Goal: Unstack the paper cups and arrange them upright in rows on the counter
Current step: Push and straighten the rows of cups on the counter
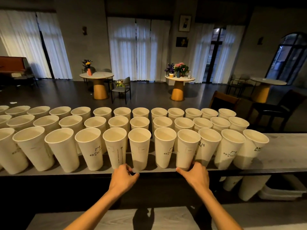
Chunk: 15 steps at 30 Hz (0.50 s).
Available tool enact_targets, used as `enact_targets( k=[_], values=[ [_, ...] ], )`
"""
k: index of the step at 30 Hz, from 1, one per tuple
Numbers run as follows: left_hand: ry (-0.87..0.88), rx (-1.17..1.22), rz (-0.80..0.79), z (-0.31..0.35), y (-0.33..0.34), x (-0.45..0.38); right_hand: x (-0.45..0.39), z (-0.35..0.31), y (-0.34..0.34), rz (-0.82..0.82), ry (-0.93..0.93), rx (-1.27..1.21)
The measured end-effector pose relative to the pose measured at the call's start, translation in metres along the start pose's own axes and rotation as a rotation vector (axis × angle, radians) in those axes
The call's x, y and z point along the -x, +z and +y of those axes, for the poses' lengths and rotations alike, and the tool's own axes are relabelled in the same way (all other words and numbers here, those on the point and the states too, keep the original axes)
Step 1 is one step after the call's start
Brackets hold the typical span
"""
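1. You cannot see where the cup rows end: the left edge cuts them off.
2. Your left hand hides the base of one front cup.
3. The counter hides the tops of the cups below.
4. Print on the cups is too small to read.

Cream-white paper cups with small black print, grey wood-grain counter, white curtains, white-topped round tables on orange-tan bases, salmon vase, pink flowers, dark floor.
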State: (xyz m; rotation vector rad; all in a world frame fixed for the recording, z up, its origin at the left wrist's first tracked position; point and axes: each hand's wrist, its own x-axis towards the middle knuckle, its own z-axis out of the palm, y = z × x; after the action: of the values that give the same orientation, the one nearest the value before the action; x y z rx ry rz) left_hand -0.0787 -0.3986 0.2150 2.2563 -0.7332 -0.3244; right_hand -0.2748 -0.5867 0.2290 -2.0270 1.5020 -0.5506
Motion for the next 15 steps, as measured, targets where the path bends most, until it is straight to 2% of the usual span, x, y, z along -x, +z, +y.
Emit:
enact_targets(
  k=[5,10,15],
  values=[
    [-0.003,-0.027,0.008,0.001,0.007,-0.013,0.028,0.004,0.003,0.152,-0.023,-0.041],
    [-0.006,-0.058,0.032,0.007,0.013,-0.02,0.035,-0.025,0.02,-0.071,-0.123,0.039],
    [0.007,-0.046,0.037,0.009,0.016,-0.029,0.029,-0.059,0.036,-0.085,-0.12,-0.018]
  ],
)
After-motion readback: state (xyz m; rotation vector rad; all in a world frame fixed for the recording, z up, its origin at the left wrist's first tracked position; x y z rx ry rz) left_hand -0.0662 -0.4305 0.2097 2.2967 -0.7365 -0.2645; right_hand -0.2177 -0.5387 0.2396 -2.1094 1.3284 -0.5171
